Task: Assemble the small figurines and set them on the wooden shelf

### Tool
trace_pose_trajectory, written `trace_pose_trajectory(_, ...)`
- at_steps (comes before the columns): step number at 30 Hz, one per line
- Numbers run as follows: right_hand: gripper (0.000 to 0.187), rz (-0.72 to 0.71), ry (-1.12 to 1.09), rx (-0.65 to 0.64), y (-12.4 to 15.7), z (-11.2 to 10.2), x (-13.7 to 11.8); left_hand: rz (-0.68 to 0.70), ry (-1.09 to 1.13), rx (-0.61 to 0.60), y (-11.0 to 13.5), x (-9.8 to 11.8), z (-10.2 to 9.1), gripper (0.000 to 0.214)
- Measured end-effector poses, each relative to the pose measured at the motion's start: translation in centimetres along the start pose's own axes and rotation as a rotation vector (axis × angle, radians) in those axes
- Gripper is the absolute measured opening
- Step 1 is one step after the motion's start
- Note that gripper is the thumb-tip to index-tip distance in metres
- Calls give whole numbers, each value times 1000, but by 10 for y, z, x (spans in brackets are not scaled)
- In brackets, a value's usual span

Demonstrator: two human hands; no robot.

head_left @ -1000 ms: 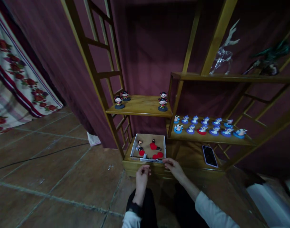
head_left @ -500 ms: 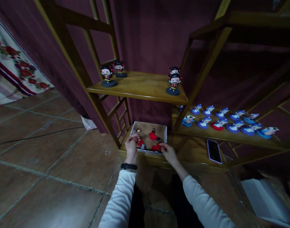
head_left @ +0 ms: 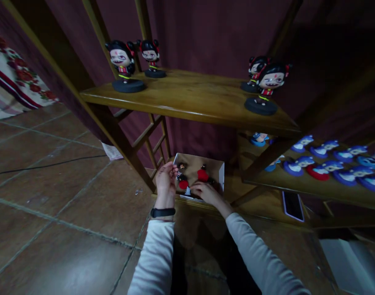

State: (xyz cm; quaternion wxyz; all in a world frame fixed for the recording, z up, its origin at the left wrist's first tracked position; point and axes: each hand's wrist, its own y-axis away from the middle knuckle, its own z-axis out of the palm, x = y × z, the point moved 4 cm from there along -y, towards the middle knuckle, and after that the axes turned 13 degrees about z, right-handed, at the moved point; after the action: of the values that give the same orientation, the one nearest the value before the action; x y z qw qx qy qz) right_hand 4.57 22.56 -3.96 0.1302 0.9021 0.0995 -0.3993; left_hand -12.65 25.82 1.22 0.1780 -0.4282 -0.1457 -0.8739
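In the shallow cardboard box (head_left: 221, 177), a red-based figurine (head_left: 183, 184) is seen lying between the hands, its long axis slanted from the half-curled fingers of the left hand (head_left: 165, 180) toward the bent fingers of the right hand (head_left: 208, 193), nearer its base; whether anything is gripped cannot be told.

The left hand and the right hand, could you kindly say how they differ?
The left hand is at the left side of the box, while the right hand is over its near part. The left hand has a black band at its wrist; the right hand shows none. Both extend from pale sleeves.
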Motion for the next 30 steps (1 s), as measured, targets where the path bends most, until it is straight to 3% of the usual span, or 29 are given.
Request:
trace_pose_trajectory(7,30,135,91,4,-17,26,-8,86,-43,33,-6,8,1,19)
trace_pose_trajectory(12,18,180,219,34,-21,35,-5,88,-48,25,-8,5,1,19)
trace_pose_trajectory(21,15,262,143,27,-14,27,3,14,-61,26,-11,-6,0,21)
trace_pose_trajectory(26,21,303,94,63,-18,13,16,-24,-59,22,-10,-9,3,19)
trace_pose_trajectory(30,26,316,108,13,-19,7,26,-66,-41,41,-12,-13,3,16)
